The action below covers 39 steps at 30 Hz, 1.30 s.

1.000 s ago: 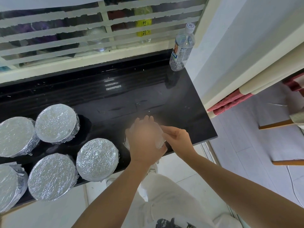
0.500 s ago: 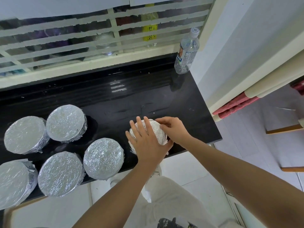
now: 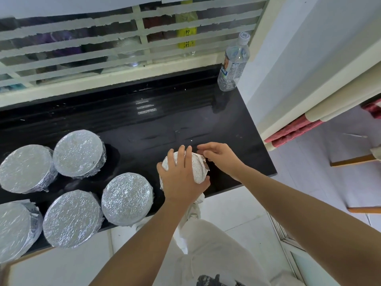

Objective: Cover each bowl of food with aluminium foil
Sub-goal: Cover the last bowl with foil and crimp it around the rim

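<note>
Both bare forearms reach in from below. The left hand [image 3: 181, 174] lies flat, fingers spread, atop the small round foil-wrapped bowl [image 3: 198, 169]. The right hand [image 3: 219, 156], fingers bent, touches its far right rim, grip unclear.
</note>
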Each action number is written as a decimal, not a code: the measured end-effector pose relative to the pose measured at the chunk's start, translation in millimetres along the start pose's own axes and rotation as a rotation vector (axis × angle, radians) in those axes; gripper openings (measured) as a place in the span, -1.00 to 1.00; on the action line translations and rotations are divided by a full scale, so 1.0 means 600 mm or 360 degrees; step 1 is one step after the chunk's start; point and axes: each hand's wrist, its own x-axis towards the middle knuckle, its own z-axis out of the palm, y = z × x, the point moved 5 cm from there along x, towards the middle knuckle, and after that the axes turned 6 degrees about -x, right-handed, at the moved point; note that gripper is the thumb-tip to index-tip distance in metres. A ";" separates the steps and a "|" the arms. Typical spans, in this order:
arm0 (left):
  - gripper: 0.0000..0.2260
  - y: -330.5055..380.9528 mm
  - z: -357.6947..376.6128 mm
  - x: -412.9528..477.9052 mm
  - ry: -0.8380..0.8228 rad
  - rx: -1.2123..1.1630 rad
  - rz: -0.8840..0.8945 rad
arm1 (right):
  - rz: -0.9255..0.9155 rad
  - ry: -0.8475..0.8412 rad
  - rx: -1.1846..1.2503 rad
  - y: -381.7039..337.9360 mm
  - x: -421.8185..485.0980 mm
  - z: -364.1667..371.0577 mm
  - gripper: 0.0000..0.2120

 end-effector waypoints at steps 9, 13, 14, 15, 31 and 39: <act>-0.16 0.000 0.001 0.001 0.0014 0.0031 0.0009 | -0.0016 -0.0018 -0.0012 0.016 0.002 0.002 -0.85; -0.13 -0.001 0.001 0.000 0.0000 0.0022 0.0021 | 0.0182 -0.0081 0.0320 0.024 0.001 0.007 -0.89; -0.12 -0.001 0.001 0.000 0.0005 0.0020 0.0030 | 0.0199 -0.0096 0.0360 0.025 0.000 0.007 -0.89; -0.11 -0.001 0.001 0.000 0.0012 0.0021 0.0037 | 0.0208 -0.0100 0.0382 0.025 0.000 0.008 -0.89; -0.20 -0.001 0.002 0.000 0.0068 0.0005 0.0047 | -0.0118 -0.0111 -0.0237 0.009 0.016 -0.003 -0.84; -0.19 -0.001 0.004 0.001 0.0022 0.0028 0.0038 | -0.0390 0.0070 -0.0644 -0.006 0.017 0.000 -0.92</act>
